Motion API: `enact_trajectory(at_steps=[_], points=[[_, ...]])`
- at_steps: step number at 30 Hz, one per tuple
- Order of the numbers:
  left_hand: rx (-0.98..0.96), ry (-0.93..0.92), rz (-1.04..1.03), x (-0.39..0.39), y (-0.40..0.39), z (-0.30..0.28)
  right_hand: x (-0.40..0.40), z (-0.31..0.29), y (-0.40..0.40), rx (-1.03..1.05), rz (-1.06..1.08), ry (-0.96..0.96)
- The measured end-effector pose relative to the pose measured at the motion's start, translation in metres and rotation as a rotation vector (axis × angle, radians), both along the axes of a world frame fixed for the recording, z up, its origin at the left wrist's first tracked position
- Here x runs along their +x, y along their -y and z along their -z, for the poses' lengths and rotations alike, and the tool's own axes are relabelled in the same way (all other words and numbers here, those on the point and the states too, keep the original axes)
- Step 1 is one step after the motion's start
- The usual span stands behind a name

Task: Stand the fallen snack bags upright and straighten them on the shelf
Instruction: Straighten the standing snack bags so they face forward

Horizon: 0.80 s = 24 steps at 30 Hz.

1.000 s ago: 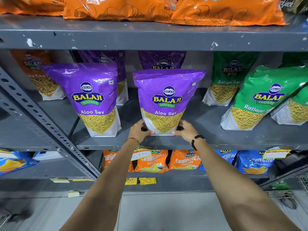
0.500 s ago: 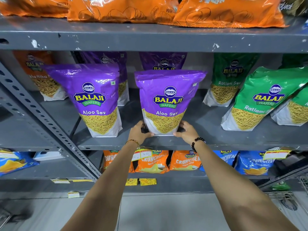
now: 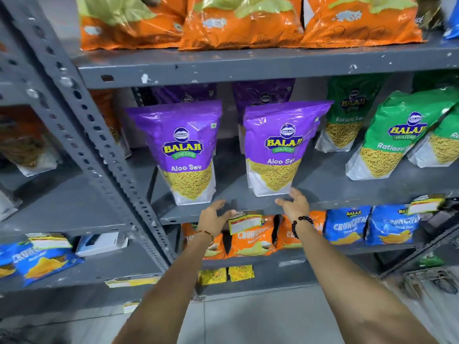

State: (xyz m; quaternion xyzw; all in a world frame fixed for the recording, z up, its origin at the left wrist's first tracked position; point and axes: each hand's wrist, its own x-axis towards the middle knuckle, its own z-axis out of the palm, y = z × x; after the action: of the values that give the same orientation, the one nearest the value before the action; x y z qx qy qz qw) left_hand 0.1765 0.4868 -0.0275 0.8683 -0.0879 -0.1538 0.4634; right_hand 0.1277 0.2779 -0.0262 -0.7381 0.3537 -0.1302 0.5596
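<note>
Two purple Aloo Sev bags stand upright side by side on the middle grey shelf: the left purple bag and the right purple bag. More purple bags stand behind them. My left hand hovers open at the shelf's front edge, below the gap between the two bags, touching neither. My right hand is open just below the right purple bag's bottom right corner, fingers spread, holding nothing. To the right, a green Ratlami Sev bag leans tilted to the left.
A slanted perforated steel upright crosses the left side. Orange chip bags lie on the top shelf. Orange bags and blue Crunchem bags fill the lower shelf, with price tags clipped to the shelf edge. More green bags stand behind.
Both hands have let go of the right purple bag and drawn back toward the shelf edge. The bag stays standing. My view has shifted to the left and closer.
</note>
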Motion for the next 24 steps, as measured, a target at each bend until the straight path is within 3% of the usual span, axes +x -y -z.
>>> enact_trajectory(at_steps=[4,12,24], points=[[0.015,0.025,-0.001,0.003,-0.047,0.001,0.0,0.003,-0.055,0.022,0.003,0.002],[0.047,0.069,-0.175,0.02,-0.104,0.001,0.031,-0.005,-0.137,-0.06,-0.247,-0.038],[0.122,0.011,-0.251,0.058,-0.092,0.0,0.08,0.003,-0.148,-0.187,-0.422,-0.13]])
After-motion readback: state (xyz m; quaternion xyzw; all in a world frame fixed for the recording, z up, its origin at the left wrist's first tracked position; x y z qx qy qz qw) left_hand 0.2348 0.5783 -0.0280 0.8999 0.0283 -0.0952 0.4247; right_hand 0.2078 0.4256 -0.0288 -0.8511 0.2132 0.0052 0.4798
